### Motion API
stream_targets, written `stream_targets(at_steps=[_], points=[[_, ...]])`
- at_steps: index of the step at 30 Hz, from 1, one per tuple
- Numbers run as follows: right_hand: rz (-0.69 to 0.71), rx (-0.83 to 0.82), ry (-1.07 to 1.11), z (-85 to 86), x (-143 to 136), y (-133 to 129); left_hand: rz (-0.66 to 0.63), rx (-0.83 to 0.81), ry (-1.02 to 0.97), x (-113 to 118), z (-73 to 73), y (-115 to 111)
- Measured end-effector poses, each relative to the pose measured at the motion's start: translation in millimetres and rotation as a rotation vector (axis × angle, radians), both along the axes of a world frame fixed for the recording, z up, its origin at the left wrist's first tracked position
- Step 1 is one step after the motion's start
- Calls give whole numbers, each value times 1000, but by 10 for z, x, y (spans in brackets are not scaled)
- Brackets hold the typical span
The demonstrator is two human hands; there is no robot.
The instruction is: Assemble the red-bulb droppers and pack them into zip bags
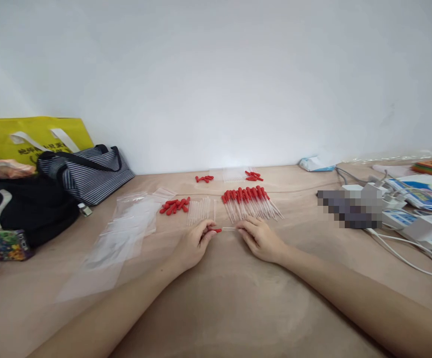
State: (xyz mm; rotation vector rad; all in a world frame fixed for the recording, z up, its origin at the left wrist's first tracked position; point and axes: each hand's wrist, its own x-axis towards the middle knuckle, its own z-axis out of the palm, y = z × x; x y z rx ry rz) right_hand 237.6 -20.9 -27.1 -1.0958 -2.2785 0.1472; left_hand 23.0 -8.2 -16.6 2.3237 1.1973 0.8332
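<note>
My left hand (198,239) pinches a red rubber dropper bulb (217,230), its open end facing right. Opposite it, my right hand (258,238) grips a thin clear dropper tube (229,229). The tube's left end lies close to the bulb; I cannot tell whether they touch. Just beyond my right hand lies a row of assembled droppers (243,199) with red bulbs and clear stems. Loose clear tubes (201,210) rest beyond my left hand, beside a pile of red bulbs (174,206).
Clear plastic bags (126,233) lie on the left. A striped bag (92,174), a yellow bag (62,132) and a black bag (25,209) stand farther left. More red bulbs (253,176) sit near the wall. Chargers (424,231) and white cables (405,256) occupy the right.
</note>
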Motion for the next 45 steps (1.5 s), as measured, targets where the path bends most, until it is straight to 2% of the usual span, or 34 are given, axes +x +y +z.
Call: stream_targets(at_steps=[5,12,19,25,35,42,45], points=[[7,8,7,-6,-34,15,-86,34,23,-47,27,35],[13,-7,3,8,-63,-12,-98,16,-30,-1,35,22],[19,9,-14,30,-130,-65,-91,-142,-65,37,43,19],[87,-2,-58,44,-94,-46,-108,-103,0,50,78,3],[68,247,-341,91,-61,-8,-138,5,122,67,123,-86],[150,107,-114,42,-75,-35,-208,52,121,64,109,-96],[171,77,-82,11,-101,-34,-241,80,119,65,110,-105]])
